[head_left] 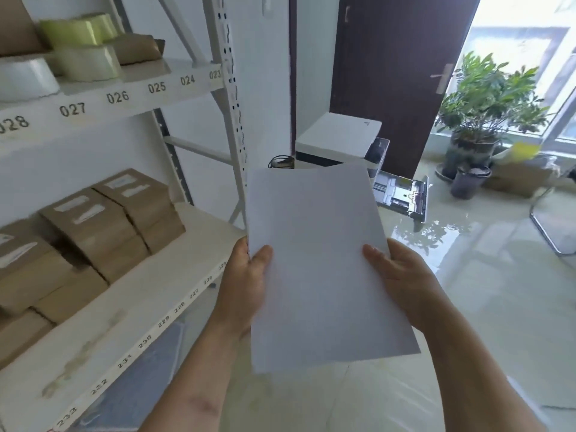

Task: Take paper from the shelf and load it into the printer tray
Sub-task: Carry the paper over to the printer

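Two hands [246, 285], one paper stack [318, 260], three tape rolls [84, 62], two plants [486, 98].

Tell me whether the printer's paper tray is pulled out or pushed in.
Pulled out: the tray juts from the printer, its inside exposed.

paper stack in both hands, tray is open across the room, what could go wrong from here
1. The paper stack is held only at its side edges by the left hand and right hand; loose sheets could fan out or slip.
2. The pulled-out printer tray juts low over the glossy floor; it could be bumped on approach.
3. Uneven edges might snag on the tray's guides.
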